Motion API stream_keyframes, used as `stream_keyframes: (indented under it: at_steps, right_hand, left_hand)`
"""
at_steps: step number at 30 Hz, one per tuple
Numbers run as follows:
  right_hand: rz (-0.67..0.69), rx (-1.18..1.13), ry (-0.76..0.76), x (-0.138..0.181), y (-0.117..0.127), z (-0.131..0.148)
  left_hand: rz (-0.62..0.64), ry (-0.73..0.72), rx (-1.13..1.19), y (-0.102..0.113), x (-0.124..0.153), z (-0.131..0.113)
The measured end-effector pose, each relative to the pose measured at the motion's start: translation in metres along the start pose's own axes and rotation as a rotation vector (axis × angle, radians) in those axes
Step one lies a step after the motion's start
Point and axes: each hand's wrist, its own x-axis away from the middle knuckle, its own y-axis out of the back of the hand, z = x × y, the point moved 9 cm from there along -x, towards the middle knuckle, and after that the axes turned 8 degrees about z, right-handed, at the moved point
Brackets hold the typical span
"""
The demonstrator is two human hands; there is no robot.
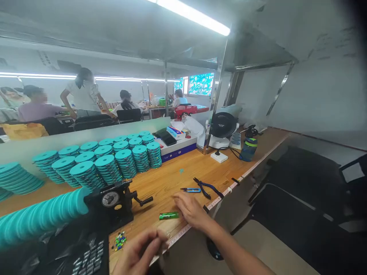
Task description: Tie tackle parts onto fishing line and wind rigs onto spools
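While right fingers (pixel 186 204) lie spread and released on wooden bench (pixel 160 191) just beside green lighter (pixel 168 215), left fingers (pixel 153 242) pinch together, held item too small to tell; colored pins (pixel 119 240) near left hand (pixel 137 254); blue snips (pixel 190 190), pliers (pixel 207 187) beyond.

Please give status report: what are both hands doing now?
Left hand: pinched, held thing too small to tell, near coloured pins. Right hand: open, palm down, beside green lighter. Hand-crank counter stands to the left.

Glossy wood workbench (pixel 169 183), smooth teal plastic discs (pixel 108 168), metal pliers (pixel 204 187)
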Motion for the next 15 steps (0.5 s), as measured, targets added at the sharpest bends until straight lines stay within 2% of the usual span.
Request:
stream_keyframes:
  at_steps: [2, 3, 5, 6, 11, 15]
  right_hand:
    - [0.137, -0.13, 0.087, 0.012, -0.018, 0.018]
    - [0.213, -0.201, 0.113, 0.017, -0.025, 0.023]
    - [0.309, -0.299, 0.108, 0.022, -0.032, 0.019]
    - [0.311, -0.307, 0.076, 0.022, -0.03, 0.011]
    - [0.048, -0.079, -0.127, 0.002, 0.007, -0.046]
    - [-0.033, 0.102, -0.168, -0.015, 0.014, -0.061]
  left_hand:
    - [0.104, -0.033, 0.03, -0.01, -0.028, -0.016]
    - [0.113, -0.039, 0.067, -0.009, -0.042, -0.017]
    - [0.094, 0.006, 0.107, -0.005, -0.07, -0.005]
    - [0.091, 0.023, 0.104, -0.004, -0.084, 0.004]
    - [0.068, 0.097, -0.047, -0.007, -0.148, 0.055]
    - [-0.006, 0.068, -0.278, -0.001, -0.175, 0.066]
